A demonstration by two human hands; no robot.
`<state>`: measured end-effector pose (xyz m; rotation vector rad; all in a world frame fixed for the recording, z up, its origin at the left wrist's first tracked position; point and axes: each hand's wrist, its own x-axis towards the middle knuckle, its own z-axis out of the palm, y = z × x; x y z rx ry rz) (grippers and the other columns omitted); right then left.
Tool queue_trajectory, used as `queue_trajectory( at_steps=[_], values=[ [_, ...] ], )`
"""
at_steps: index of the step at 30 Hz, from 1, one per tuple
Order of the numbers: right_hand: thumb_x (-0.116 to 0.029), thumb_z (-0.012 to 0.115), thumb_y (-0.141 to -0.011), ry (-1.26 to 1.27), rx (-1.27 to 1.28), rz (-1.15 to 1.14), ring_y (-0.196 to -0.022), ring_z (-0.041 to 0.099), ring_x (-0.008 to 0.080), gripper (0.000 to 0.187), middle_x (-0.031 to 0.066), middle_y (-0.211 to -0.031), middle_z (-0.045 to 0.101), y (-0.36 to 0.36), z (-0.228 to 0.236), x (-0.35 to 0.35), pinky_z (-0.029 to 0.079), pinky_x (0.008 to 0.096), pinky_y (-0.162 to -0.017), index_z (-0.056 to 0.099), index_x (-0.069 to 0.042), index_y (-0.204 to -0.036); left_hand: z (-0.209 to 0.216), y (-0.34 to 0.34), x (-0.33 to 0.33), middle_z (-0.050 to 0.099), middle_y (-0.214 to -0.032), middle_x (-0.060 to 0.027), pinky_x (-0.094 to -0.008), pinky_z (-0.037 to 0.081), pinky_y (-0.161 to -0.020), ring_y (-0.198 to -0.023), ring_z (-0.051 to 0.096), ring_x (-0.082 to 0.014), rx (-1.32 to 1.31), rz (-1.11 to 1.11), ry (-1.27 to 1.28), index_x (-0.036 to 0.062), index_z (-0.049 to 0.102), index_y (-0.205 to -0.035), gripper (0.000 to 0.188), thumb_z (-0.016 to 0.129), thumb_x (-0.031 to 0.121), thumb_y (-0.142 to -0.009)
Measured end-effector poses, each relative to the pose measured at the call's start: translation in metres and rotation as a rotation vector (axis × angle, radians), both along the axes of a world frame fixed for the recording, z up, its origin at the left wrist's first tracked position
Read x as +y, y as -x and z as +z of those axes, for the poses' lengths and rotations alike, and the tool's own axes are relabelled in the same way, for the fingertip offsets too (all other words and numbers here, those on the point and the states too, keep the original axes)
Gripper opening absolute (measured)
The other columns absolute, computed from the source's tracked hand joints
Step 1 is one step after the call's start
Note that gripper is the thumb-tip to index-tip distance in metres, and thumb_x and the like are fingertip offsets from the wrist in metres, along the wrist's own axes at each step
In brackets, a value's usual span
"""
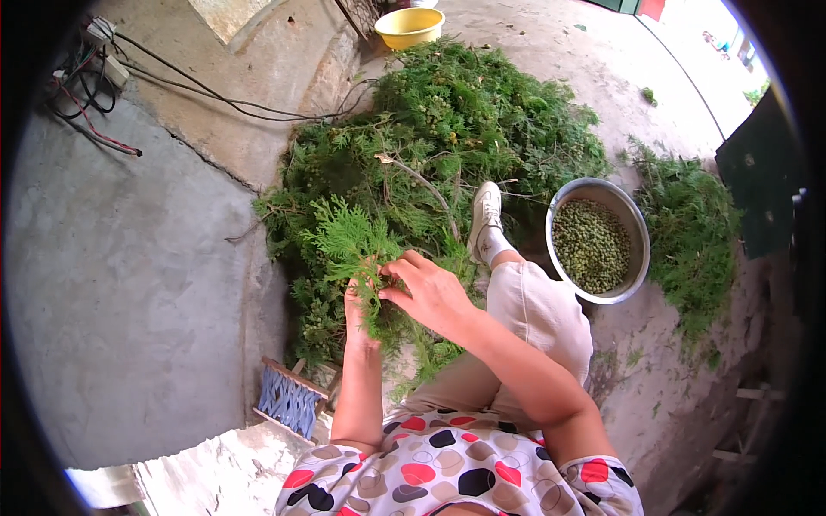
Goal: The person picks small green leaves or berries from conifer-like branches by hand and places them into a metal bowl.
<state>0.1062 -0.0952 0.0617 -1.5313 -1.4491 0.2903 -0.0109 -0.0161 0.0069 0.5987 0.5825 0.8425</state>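
A leafy green conifer sprig is upright in front of me, its fronds fanning up and to the left. My left hand is closed around its lower part, partly hidden behind the foliage. The thumb and fingers of my right hand pinch at the same sprig from the right; whatever small part lies between the fingertips is hidden. Beyond and below both hands spreads a large heap of cut conifer branches. To the right of my leg stands a metal basin holding many small green cones.
A smaller pile of branches lies right of the basin. At the back is a yellow basin. Loose electrical cables cross the concrete at upper left. A low stool with a blue woven seat stands near my left forearm.
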Motion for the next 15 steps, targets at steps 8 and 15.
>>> queue_trajectory(
  at_steps=[8, 15],
  values=[
    [-0.015, 0.062, -0.070, -0.060, -0.340, -0.109, -0.071, 0.055, 0.0216, 0.014, 0.0065, -0.076, 0.051, 0.004, -0.007, 0.002, 0.046, 0.0312, -0.061, 0.055, -0.005, -0.078, -0.016, 0.005, 0.003, 0.060, -0.097, -0.0034, -0.0235, 0.045, -0.072, -0.083, 0.056, -0.0111, 0.126, 0.013, -0.265, 0.0043, 0.054, -0.109, 0.026, 0.054, 0.003, -0.082],
    [-0.014, 0.056, -0.072, 0.087, -0.631, 0.000, -0.074, 0.056, 0.0210, 0.016, 0.0084, -0.081, 0.054, -0.003, -0.011, -0.002, 0.046, 0.0319, -0.065, 0.055, -0.003, -0.083, -0.001, 0.012, 0.002, 0.057, -0.103, -0.0041, -0.0246, 0.042, -0.082, -0.090, 0.054, -0.0121, 0.250, -0.033, -0.432, 0.0031, 0.049, -0.114, 0.036, 0.057, -0.001, -0.080]
  ],
)
